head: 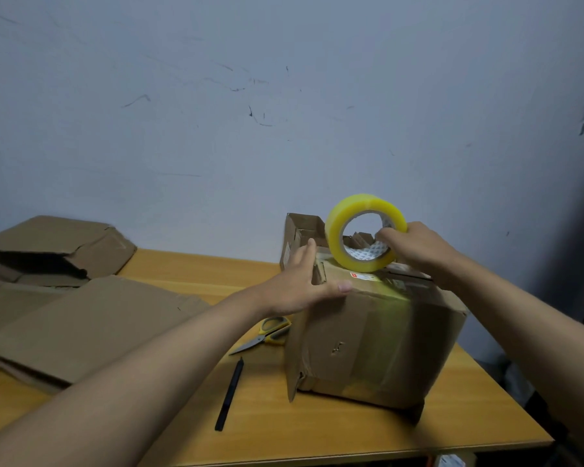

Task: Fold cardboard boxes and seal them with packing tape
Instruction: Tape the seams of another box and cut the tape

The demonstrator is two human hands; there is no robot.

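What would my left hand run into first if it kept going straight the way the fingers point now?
Probably the smaller open box behind. The left hand lies open on the top left edge of the cardboard box, fingers aimed away toward the wall. The tape roll sits right of that line. Depth is hard to judge.

- A light wooden table [317, 439] stands against a scuffed pale wall.
- An assembled cardboard box [375, 345], wrapped in clear tape, sits on the table's right half.
- Just behind it, a smaller open box [300, 230] rests near the wall.
- Yellow-handled scissors [267, 333] lie beside the taped box's left face.
- A black pen [230, 394] lies nearer the front edge.
- Flattened cardboard sheets [88, 325] cover the left side, a half-collapsed carton [58, 247] behind them.
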